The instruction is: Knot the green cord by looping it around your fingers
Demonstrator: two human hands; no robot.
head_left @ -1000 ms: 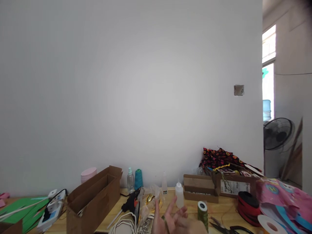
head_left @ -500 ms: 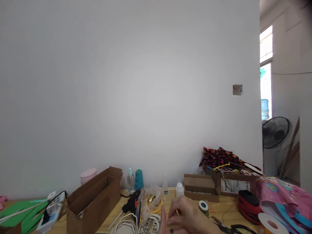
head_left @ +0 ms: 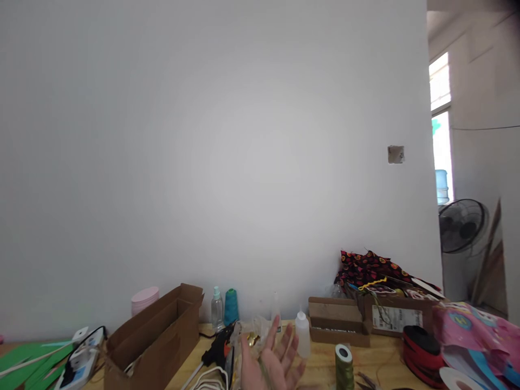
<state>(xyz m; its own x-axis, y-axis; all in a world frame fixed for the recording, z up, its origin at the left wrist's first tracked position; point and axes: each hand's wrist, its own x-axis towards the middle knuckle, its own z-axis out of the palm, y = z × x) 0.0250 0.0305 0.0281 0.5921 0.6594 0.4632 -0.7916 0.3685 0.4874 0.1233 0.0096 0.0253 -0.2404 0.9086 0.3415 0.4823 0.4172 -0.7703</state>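
My left hand [head_left: 273,362] is at the bottom middle with its palm up and its fingers spread and slightly curled. A thin olive-green strand [head_left: 264,372] lies across the palm; its ends are out of sight. Behind the fingers are a crumpled clear plastic bag [head_left: 244,326] with something gold-coloured in it and a white squeeze bottle [head_left: 302,333]. A spool of olive-green thread [head_left: 344,368] stands to the right of the hand. My right hand is below the picture's edge.
A long open cardboard box [head_left: 150,346] stands left, with a black glue gun [head_left: 217,349], spray bottle [head_left: 217,309] and teal thread cone [head_left: 231,307] beside it. On the right are a small box [head_left: 339,330], a red ribbon roll [head_left: 422,355] and pink plastic packaging [head_left: 479,330].
My right hand, which was pinching over the left one, has gone down out of view. My left hand has turned palm up and spread its fingers. The view has shifted slightly.
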